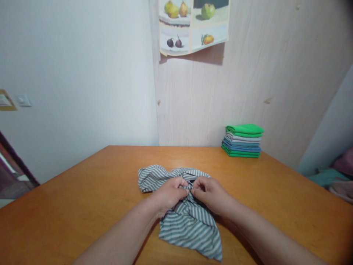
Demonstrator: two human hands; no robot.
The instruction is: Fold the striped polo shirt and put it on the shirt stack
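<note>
Hands meet on the striped cloth [187, 217]; left hand [170, 194] and right hand [210, 192] both pinching its bunched middle.

a cloth [190, 228] lies on the table [68, 206], near the front edge and midway across, with the left hand [169, 195] and right hand [209, 193] side by side on its middle, fingers pinched into it. a stack of folded cloths [242, 141] sits at the table's far right, well apart from the cloth, against a wall panel [275, 81]. a poster [193, 25] hangs on that panel, above and left of the stack, and a wall switch [24, 100] is far left.
</note>
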